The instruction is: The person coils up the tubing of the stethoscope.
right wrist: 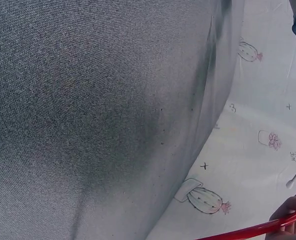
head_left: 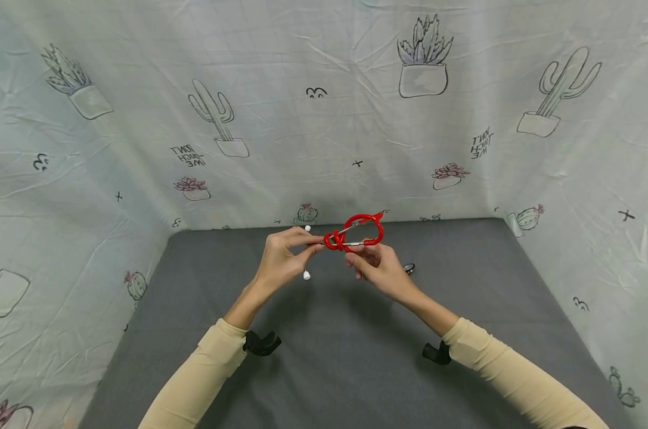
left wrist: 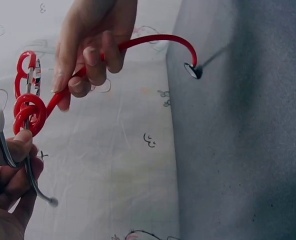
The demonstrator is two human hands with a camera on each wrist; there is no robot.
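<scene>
"What does the left wrist view add to the head view?"

"The round end piece [left wrist: 192, 70], plainly. It dangles past the right hand [head_left: 378, 267], on the side away from the knot [left wrist: 28, 111]. From the head it's a small glint just beside that hand."

"And the right wrist view?"

"Mostly grey table [right wrist: 88, 90] and printed sheet [right wrist: 268, 100] (a poor seat, frankly), plus some fingers on a stretch of red tube [right wrist: 243, 233]."

"So where's the stethoscope [head_left: 338, 241]?"

"Held up above the table, across both hands, its knot between the two grips."

"How firm are they?"

"The left hand [head_left: 285, 256] pinches the metal tubes between thumb and fingers, right beside the knot, a white ear tip [head_left: 306, 275] poking out either side. The right hand's fingers curl round the red tube, no wide gap."
</scene>
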